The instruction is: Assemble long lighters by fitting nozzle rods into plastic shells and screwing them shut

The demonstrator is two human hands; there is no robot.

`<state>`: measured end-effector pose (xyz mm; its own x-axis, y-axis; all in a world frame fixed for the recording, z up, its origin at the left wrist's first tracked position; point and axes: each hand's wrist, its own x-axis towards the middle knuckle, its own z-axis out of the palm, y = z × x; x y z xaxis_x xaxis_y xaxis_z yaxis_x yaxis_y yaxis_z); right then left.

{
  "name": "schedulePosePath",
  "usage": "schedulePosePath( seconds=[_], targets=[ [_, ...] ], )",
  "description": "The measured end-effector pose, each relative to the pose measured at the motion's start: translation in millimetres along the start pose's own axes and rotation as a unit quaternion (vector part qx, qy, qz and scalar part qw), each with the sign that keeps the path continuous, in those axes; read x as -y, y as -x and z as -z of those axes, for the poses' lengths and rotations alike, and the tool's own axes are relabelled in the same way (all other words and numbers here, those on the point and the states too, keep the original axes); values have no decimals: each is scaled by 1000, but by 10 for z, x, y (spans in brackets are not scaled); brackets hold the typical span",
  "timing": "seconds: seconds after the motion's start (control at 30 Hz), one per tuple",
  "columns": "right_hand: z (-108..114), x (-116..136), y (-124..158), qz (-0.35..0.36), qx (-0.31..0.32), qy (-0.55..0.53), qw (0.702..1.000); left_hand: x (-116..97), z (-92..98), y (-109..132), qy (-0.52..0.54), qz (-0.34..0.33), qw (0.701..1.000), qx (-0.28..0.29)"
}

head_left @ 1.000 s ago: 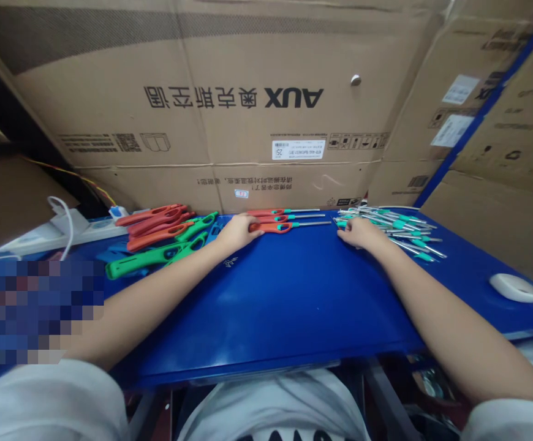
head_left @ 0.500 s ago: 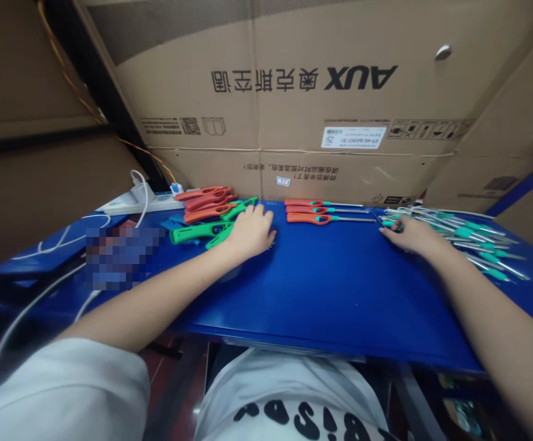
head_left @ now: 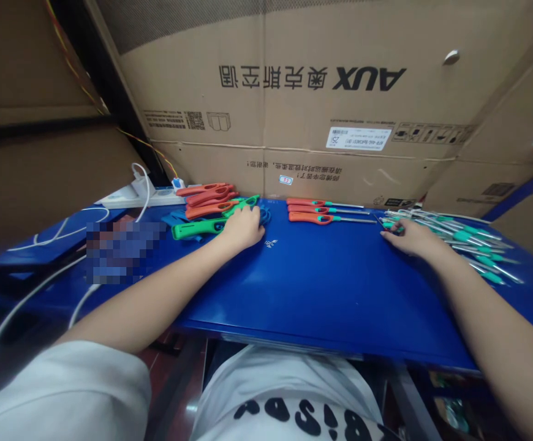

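Left hand [head_left: 243, 226] rests half-curled on a green lighter handle [head_left: 197, 229] near the worktop's [head_left: 321, 275] far edge. Right hand [head_left: 408, 237] lies flat on loose metal rods [head_left: 459, 239], gripping nothing. Handle likely light, stiff, smooth plastic; best taken mid-body.

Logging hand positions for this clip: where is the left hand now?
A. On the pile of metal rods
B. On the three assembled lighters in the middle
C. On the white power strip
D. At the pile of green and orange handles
D: the left hand rests at the pile of green and orange handles, apart from the three assembled lighters; the right hand is at the metal rods.
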<state>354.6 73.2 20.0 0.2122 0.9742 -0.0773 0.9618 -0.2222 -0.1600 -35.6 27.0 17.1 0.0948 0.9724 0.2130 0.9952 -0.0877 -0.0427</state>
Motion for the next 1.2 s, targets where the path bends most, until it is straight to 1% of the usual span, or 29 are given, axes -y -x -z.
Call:
schedulePosePath(
  seconds=[0.37,0.5,0.6,0.63,0.7,0.77,0.8,0.83,0.87,0.9,0.93,1.03,1.1,1.13,1.2],
  targets=[
    [-52,-64,-65,11,-5,2,1000,-9,35,5,3,8,1000,11],
    [-44,-67,-66,6,1,-8,1000,-5,66,1,6,13,1000,-8],
    [-13,-81,-60,-13,14,-18,1000,-8,120,-1,16,5,999,-29],
    [4,-80,-51,-17,1,-14,1000,-17,141,5,28,-6,999,-41],
    [40,-57,-12,-6,-59,-11,998,-56,174,36,80,-55,992,-77],
    [66,2,59,51,-138,-53,988,-128,181,95,160,-142,970,-115],
    [71,44,105,97,-169,-99,976,-175,169,134,195,-186,956,-117],
    [68,92,158,156,-184,-150,959,-227,145,177,224,-218,944,-106],
    [59,143,214,218,-187,-195,938,-281,111,220,244,-247,934,-83],
    [41,194,272,280,-165,-219,920,-336,67,261,260,-266,926,-62],
    [18,245,329,333,-126,-227,907,-389,17,297,272,-280,920,-45],
    [-79,377,478,442,-14,-224,869,-517,-134,369,305,-305,902,-7],
    [-143,445,543,491,34,-189,850,-567,-203,388,312,-320,895,5],
    [-170,471,562,504,47,-173,845,-580,-222,392,312,-322,894,5],
    [-204,506,579,512,51,-154,843,-583,-229,390,303,-313,900,0]
  ],
)
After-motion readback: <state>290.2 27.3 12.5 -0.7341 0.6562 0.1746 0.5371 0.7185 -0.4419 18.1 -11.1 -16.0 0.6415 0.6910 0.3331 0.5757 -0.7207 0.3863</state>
